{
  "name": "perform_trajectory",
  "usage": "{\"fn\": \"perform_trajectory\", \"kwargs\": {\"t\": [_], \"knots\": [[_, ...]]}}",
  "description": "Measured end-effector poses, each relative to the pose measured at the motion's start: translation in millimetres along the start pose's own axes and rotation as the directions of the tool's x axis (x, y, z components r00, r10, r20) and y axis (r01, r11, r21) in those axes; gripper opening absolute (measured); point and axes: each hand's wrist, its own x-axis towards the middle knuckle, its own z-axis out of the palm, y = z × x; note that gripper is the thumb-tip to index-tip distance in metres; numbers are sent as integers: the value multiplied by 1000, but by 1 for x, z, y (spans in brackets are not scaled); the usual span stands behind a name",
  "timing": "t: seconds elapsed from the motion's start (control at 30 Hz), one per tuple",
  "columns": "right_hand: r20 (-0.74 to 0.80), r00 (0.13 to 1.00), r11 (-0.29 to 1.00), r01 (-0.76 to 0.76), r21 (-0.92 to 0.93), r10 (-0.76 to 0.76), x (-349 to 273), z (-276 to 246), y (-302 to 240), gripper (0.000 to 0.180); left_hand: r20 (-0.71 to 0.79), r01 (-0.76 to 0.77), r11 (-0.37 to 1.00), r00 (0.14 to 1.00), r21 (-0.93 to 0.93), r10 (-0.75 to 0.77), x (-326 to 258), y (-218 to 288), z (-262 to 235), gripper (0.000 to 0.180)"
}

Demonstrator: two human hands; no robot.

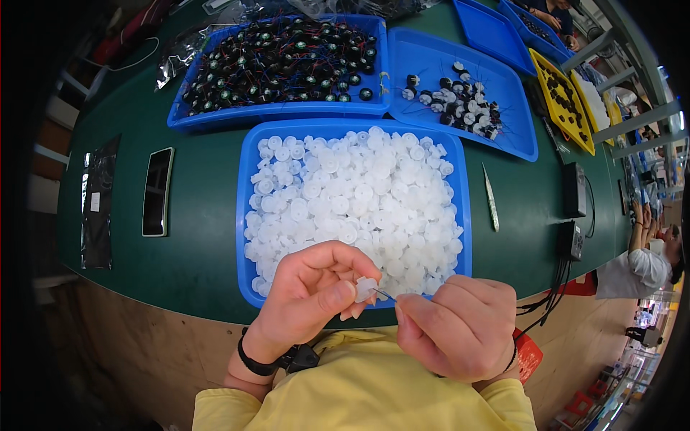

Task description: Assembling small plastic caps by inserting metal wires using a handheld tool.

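Note:
My left hand (313, 291) pinches a small white plastic cap (366, 289) between thumb and fingers, above the near edge of a blue tray (244, 215). Just to its right, my right hand (460, 323) is closed, thumb against forefinger, on thin dark wires (385, 294) that run to the cap. Whether a part sits behind the cap is hidden by my left fingers. Heaped in the tray are many loose white translucent plastic caps (359, 187) of the same look.
Behind stands a blue bin (280, 109) full of black wired parts. A blue tray (514, 136) beside it holds black parts with white caps (471, 108). Tweezers (490, 197) lie right, a phone (158, 192) left. Black adapters (573, 190), a yellow tray (560, 100) and co-workers are farther right.

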Motion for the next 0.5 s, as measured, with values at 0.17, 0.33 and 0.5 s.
{"fn": "perform_trajectory", "kwargs": {"t": [0.17, 0.33, 0.5], "knots": [[-10, 1000, 1000, 9, 18, -8, 1, 0, 0, 24, -26, 0, 1000, 1000, 20, 1, 0, 0, 1, 33], [-35, 997, 998, -66, 12, 66, 3, 2, -5, 21, -34, 30, 1000, 999, -9, -30, 0, -1, 1, 35], [-52, 995, 996, -83, 22, 84, 3, 5, -4, 22, -28, 40, 999, 999, -29, -41, 0, 0, 2, 36]]}}
